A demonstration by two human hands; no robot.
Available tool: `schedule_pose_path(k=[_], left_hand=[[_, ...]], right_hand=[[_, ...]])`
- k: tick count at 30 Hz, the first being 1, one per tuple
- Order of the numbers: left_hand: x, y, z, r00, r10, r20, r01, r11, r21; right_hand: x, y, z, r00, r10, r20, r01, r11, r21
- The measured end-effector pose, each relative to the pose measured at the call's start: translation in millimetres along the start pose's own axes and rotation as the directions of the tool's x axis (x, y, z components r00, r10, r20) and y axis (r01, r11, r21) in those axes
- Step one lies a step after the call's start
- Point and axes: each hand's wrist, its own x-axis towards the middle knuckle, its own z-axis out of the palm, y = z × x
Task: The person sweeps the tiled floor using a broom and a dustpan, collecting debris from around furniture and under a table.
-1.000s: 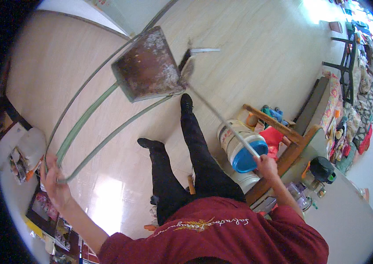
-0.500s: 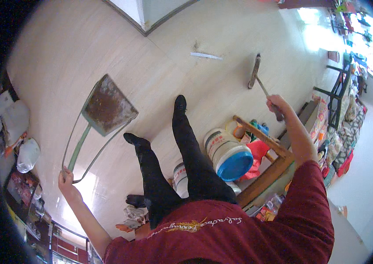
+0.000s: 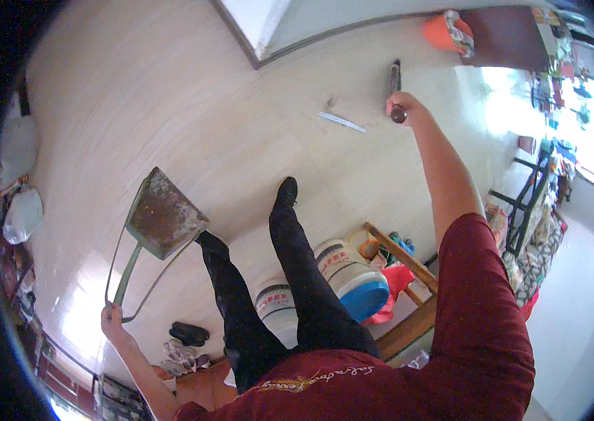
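At 9 o'clock of the view is the rusty dustpan (image 3: 166, 214), its green handle (image 3: 126, 277) gripped at the end by the L hand (image 3: 112, 321) at 8; the R hand (image 3: 407, 107), btwn 1 & 2, grips the broom (image 3: 394, 81), so both hands are full. Can't tell if pan or broom touches the floor (image 3: 171, 112). White strip (image 3: 342, 122) + dirt patch (image 3: 331, 102) lie approx. 1 o'clock, well apart from the pan. Risk: a hard flick could scatter the dirt or spin the strip off, as it looks light & loose. Pan's corner is v. close to the L foot (image 3: 213, 242), so a careless step might knock it. R foot (image 3: 286, 191), nr centre, pokes close to the line btwn strip & pan. Obstacles: wall corner (image 3: 258, 50) nr 12, orange bucket (image 3: 444, 34) at 1, wooden frame (image 3: 403, 257) at 4, blue-lidded bucket (image 3: 349, 270) at 5, dark shoes (image 3: 190, 333) at 7.
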Motion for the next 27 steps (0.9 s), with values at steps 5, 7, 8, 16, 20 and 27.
schedule_pose_path(k=[5,7,8,16,20,27], left_hand=[[-12,-7,0,0.997,-0.03,-0.076,0.026,0.998,-0.059],[-18,3,9,0.997,-0.054,-0.055,0.051,0.997,-0.058],[-14,11,14,0.998,-0.054,-0.034,0.053,0.997,-0.053],[1,-19,20,0.997,-0.07,0.013,0.071,0.994,-0.084],[24,-45,15,0.995,-0.025,0.1,0.024,1.0,0.005],[39,-39,31,0.982,0.052,0.181,-0.08,0.985,0.153]], right_hand=[[45,10,36,0.996,-0.045,0.074,0.087,0.498,-0.863],[38,30,63,0.971,-0.045,0.237,0.233,-0.068,-0.97],[23,47,77,0.968,-0.024,0.252,0.248,-0.1,-0.964],[-207,59,206,0.972,0.202,-0.121,-0.201,0.44,-0.875],[-274,73,183,0.991,0.041,-0.129,-0.121,0.699,-0.705],[-347,91,160,0.898,0.156,-0.411,-0.378,0.753,-0.539]])
